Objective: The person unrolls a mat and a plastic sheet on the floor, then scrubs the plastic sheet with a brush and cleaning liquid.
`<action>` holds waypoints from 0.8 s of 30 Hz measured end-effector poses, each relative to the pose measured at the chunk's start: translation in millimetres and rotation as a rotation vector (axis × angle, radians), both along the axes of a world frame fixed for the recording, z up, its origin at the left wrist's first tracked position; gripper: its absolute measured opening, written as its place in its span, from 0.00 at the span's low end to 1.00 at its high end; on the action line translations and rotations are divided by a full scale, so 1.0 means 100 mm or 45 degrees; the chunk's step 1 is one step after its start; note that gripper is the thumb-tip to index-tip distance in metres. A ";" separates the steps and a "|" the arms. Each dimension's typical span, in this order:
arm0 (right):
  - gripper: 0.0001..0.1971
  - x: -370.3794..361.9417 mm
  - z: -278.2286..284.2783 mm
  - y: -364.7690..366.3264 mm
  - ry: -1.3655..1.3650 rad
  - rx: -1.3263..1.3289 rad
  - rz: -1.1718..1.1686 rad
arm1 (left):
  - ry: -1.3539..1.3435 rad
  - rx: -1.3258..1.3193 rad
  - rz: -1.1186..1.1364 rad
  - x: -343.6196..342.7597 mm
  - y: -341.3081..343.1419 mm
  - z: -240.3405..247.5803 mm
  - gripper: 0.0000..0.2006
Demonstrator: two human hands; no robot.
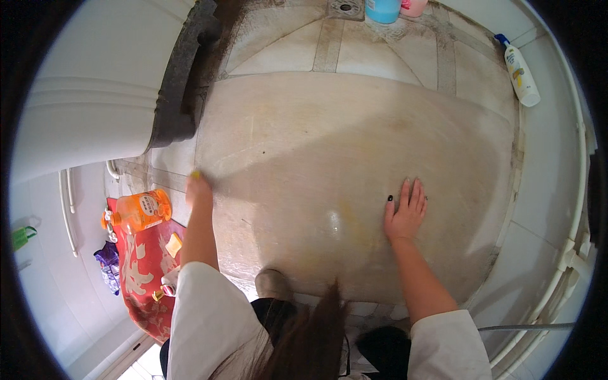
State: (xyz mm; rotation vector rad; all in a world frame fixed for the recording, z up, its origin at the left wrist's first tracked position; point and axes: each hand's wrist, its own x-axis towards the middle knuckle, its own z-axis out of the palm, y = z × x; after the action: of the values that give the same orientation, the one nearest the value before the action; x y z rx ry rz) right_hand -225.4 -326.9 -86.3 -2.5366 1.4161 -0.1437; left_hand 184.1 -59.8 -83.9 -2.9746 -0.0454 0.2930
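Observation:
A wide, wet-looking beige mat (304,145) lies over the floor, with faint yellowish streaks and scratches. At its left edge my left hand (199,190) is closed, and a small bit of something yellow (196,174) shows at its far side. The hand hides most of that yellow thing, so its kind cannot be made out. My right hand (406,212) rests flat on the mat's right half, palm down with fingers spread. One fingernail on it looks dark.
An orange bottle (142,211) and a yellow sponge (173,245) lie on a red patterned cloth (142,272) at left. A white fixture (101,95) stands upper left. Blue (382,9) and pink containers (413,6) stand beyond the mat; a white spray bottle (522,76) is far right.

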 end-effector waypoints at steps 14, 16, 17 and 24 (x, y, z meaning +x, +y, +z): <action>0.29 -0.04 -0.01 -0.08 0.155 0.003 0.002 | -0.047 -0.161 -0.064 -0.01 -1.27 0.04 0.23; 0.29 -0.02 0.00 -0.08 0.157 -0.002 -0.009 | -0.031 -0.200 -0.162 -0.06 -1.91 0.13 0.22; 0.29 0.00 0.02 -0.07 0.150 0.014 0.009 | -0.023 -0.215 -0.212 -0.08 -2.19 0.19 0.21; 0.29 -0.06 0.02 -0.11 0.117 0.057 -0.002 | 0.350 -0.274 -1.047 -1.58 -3.64 0.23 0.16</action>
State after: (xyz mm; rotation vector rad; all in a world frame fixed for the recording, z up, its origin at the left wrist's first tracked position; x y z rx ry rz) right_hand -231.3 -338.1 -83.9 -2.5353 1.4380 0.0038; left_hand 26.2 -423.7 -60.5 -2.8028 1.2551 0.5989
